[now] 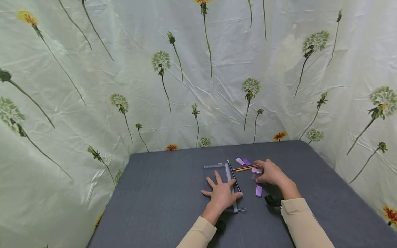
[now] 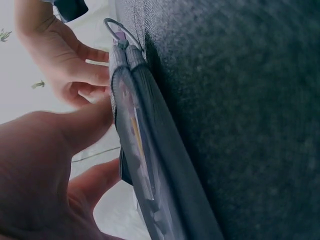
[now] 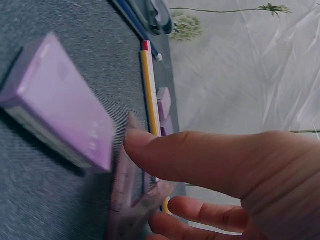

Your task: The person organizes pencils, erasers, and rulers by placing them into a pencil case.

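My left hand (image 1: pixel 219 194) lies with spread fingers on a clear zip pouch (image 1: pixel 209 169), its thumb side close to a dark pencil (image 1: pixel 236 182). The pouch's zip (image 2: pixel 127 60) edge shows in the left wrist view. My right hand (image 1: pixel 271 173) is over a clear plastic piece (image 3: pixel 120 200), perhaps a ruler or set square. Its thumb (image 3: pixel 155 150) overlaps the piece, while the other fingers are apart from the thumb. A purple eraser (image 1: pixel 256 170) sits between thumb and forefinger. Red and yellow pencils (image 1: pixel 245 168) pass near the forefinger.
Two purple erasers (image 1: pixel 243 161) lie beyond the pencils. Another boxed eraser (image 1: pixel 258 191) stands nearer, left of the right wrist. A ring pull (image 1: pixel 242 209) sticks out from the pouch's near corner. A flowered curtain (image 1: pixel 186 86) hangs behind the grey table (image 1: pixel 155 199).
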The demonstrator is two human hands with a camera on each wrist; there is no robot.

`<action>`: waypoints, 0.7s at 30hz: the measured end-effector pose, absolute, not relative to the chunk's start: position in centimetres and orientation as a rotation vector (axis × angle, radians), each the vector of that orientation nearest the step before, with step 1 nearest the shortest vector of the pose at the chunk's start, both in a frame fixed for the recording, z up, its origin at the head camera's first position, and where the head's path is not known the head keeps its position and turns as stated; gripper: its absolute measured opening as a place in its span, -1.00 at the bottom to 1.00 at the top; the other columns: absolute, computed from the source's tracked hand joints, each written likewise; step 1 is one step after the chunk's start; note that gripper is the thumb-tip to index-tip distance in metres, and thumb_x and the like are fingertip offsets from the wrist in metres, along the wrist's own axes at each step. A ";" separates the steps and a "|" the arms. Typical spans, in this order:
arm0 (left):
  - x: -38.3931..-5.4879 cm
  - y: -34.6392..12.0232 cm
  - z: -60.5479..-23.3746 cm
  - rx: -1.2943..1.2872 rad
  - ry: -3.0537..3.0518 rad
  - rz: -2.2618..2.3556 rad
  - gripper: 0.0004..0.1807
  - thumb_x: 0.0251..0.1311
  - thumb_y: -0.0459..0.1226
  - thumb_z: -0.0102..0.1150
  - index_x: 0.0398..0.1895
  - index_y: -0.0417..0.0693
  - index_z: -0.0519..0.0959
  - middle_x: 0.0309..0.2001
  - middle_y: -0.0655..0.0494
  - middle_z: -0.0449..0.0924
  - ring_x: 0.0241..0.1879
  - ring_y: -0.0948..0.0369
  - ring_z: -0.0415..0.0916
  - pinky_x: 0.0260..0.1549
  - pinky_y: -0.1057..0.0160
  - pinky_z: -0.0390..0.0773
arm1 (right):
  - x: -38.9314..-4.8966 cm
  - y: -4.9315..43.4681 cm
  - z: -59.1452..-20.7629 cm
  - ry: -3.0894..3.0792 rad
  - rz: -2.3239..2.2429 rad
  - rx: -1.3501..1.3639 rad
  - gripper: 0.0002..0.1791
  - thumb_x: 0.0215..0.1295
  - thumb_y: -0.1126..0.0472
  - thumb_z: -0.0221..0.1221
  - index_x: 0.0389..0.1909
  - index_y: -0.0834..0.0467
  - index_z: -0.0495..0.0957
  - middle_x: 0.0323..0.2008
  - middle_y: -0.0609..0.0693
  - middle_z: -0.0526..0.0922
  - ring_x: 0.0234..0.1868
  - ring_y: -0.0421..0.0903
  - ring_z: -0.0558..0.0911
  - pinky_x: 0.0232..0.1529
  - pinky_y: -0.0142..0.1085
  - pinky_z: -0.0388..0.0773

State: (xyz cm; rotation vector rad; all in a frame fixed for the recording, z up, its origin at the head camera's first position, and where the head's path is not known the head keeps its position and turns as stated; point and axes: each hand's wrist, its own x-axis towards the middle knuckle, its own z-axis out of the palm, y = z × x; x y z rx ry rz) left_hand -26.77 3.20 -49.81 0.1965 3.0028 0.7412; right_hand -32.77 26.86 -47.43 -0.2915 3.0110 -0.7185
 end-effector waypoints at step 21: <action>-27.2 1.8 -48.6 0.250 2.923 1.177 -0.59 0.22 -0.01 0.39 0.07 0.16 0.52 0.55 -0.30 -0.07 0.42 -0.54 -0.16 -0.15 -0.78 -0.08 | -33.5 27.4 -48.1 3.000 -0.766 -0.297 -0.40 -0.09 0.28 0.58 0.05 0.23 0.61 -0.24 0.10 0.59 -0.25 0.04 0.51 -0.23 -0.02 0.49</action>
